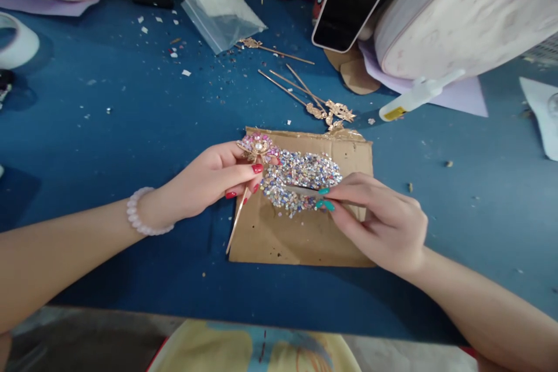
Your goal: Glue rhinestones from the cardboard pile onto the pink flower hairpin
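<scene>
Between the thumb and fingers of my left hand (213, 180) is a gold hairpin (258, 146). Its head carries pink stones and a pearl-like bead, and its long stem slants down toward me. My right hand (379, 218) pinches a thin pair of tweezers (305, 190), the tips pointing left into a heap of small glittering rhinestones (305, 170). Whether the tips hold a stone is too small to tell. Under the heap lies a piece of brown cardboard (300, 247), and both hands are over or beside it.
Several bare gold hairpins (325, 107) lie beyond the cardboard. A white glue tube (418, 96) is to their right. A phone (357, 0) leans at the back, near a plastic bag (222, 17). A tape roll (17, 40) stands far left. Small scraps dot the blue table (108, 157).
</scene>
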{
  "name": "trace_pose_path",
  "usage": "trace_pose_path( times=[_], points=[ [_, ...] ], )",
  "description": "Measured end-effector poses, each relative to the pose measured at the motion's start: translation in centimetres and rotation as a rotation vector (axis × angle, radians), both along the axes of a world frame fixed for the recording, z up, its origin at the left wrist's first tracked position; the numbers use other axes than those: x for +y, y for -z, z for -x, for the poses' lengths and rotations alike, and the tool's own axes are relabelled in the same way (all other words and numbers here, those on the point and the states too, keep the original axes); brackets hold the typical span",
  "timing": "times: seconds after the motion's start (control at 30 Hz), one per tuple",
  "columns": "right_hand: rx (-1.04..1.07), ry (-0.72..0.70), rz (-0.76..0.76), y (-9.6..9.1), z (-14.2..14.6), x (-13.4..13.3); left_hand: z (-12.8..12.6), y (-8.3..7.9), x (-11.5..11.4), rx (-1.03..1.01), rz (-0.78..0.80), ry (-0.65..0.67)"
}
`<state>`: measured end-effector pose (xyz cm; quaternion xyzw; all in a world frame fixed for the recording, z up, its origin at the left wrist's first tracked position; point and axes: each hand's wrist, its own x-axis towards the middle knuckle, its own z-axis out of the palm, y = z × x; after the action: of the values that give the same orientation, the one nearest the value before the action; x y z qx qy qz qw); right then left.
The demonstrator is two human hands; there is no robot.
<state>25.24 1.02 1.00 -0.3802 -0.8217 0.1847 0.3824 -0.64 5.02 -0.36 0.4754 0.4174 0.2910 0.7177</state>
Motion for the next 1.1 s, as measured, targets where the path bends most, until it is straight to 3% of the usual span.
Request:
trace_pose_path(
  times=[0.47,0.7,1.1],
  points=[
    [-0.064,-0.128,-0.215,0.49,-0.53,0.73,0.48,0.44,0.0,0.027,-0.067,0.092],
    [-0.06,-0.162,-0.223,0.56,-0.89,1.01,0.21,-0.18,-0.01,0.046,-0.059,0.101],
    [-0.021,-0.181,-0.217,0.39,-0.98,1.02,0.36,0.3,-0.07,0.073,-0.067,0.098]
  ],
)
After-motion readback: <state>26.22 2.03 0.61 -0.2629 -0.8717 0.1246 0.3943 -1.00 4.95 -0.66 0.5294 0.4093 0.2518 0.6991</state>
